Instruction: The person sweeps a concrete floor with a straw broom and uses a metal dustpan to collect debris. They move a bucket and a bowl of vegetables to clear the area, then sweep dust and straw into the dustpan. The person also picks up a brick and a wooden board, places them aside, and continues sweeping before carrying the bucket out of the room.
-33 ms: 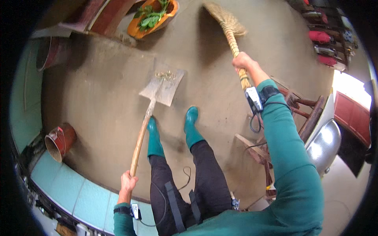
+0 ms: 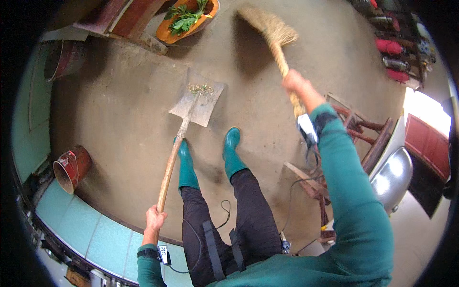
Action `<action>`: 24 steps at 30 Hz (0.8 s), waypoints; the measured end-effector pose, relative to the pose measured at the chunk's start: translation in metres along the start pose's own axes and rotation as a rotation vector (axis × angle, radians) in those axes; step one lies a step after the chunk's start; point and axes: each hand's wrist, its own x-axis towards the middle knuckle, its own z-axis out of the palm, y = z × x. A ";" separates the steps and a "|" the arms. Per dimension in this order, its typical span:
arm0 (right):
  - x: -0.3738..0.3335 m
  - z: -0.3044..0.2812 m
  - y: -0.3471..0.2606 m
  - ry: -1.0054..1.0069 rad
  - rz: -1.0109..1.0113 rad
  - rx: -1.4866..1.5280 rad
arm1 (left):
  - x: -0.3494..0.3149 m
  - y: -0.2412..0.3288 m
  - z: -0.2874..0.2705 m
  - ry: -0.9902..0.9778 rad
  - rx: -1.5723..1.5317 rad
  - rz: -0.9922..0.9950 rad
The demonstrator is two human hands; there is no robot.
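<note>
Two hands clenched: left hand (image 2: 155, 218) round shovel (image 2: 172, 165), right hand (image 2: 297, 82) round broom (image 2: 275, 34); white left-wrist device (image 2: 164, 255) (dark markings).

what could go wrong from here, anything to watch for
The loose scraps lie uncovered on the flat shovel, which only the left hand holds, so a tilt could spill them. The broom in the right hand has its bristles near the orange container of greens; a wide leftward swing might knock it. The cable loop between the legs could snag.
</note>
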 end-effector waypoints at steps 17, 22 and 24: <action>-0.217 0.085 0.119 -0.122 0.323 0.603 | 0.025 -0.072 -0.099 0.048 0.144 0.178; -0.266 0.225 -0.007 -0.441 0.003 0.865 | 0.045 -0.105 -0.148 0.051 0.370 0.279; -0.322 0.264 -0.056 -0.489 0.082 0.456 | 0.055 -0.105 -0.162 0.021 0.366 0.249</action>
